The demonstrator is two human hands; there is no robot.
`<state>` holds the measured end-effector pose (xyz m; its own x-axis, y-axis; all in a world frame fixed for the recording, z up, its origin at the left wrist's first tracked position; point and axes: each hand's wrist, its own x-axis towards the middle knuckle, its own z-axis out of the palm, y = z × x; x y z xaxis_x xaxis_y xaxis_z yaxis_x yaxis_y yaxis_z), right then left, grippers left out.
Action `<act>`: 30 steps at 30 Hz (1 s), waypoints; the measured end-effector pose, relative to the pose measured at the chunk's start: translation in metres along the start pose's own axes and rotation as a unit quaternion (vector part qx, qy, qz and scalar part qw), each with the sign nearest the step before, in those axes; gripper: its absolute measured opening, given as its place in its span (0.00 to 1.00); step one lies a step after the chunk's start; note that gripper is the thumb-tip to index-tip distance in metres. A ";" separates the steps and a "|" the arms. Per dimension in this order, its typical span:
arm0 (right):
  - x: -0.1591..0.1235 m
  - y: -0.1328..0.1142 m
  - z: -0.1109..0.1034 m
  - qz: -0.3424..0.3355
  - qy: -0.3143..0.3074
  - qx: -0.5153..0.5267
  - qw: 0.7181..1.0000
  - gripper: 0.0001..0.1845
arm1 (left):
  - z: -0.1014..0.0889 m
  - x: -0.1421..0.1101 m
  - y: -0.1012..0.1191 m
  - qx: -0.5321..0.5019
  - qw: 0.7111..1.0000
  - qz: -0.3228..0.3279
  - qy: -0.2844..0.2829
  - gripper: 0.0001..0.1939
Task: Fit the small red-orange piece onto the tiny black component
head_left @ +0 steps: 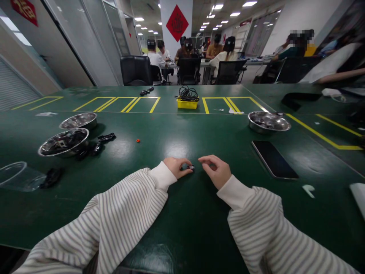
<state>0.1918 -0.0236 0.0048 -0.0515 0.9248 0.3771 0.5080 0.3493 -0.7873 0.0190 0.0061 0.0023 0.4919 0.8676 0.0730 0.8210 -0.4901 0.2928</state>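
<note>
One wide green table [182, 220] lies under everything I have in reach, and my striped sleeves [131, 207] angle in across it from both sides. Well out to my right a steel bowl [269, 130] sits beyond my fingers, and the nearer bowl on my left [72, 152] stands well apart from them too.

Both hands come close together over the middle. My left hand [179, 167] has thumb and forefinger clamped on a small dark part [192, 167] at or just above the tabletop. My right hand [216, 170] is just beside it, not touching: its thumb and forefinger curve round a gap, with their tips near each other.

So the part lies to the left of my right fingertips and slightly nearer my body. Its longer side seems to run crosswise, one end in my left pinch, the other facing my right hand.

My left fingertips cover some of it, and what shows, dark with a paler patch, is too small to identify. I cannot tell whether my right fingertips meet or hold something tiny. The bowls' dark contents blur together, and the orange bit [138, 140] ahead is a mere speck.
</note>
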 end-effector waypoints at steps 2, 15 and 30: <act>0.000 0.001 0.000 0.010 -0.011 0.005 1.000 0.10 | -0.008 0.002 -0.012 0.028 0.998 -0.060 0.019 0.26; -0.001 -0.001 0.000 0.025 -0.065 0.026 0.997 0.09 | -0.059 0.005 -0.169 0.099 0.895 -0.424 0.097 0.18; -0.001 -0.001 0.002 0.016 -0.082 0.031 0.996 0.09 | -0.061 -0.015 -0.164 0.147 0.879 -0.450 0.061 0.18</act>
<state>0.1897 -0.0248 0.0041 -0.1780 0.9463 0.2699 0.4586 0.3225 -0.8281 -0.1403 0.0789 0.0110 -0.4160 0.9082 0.0454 0.9093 0.4152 0.0273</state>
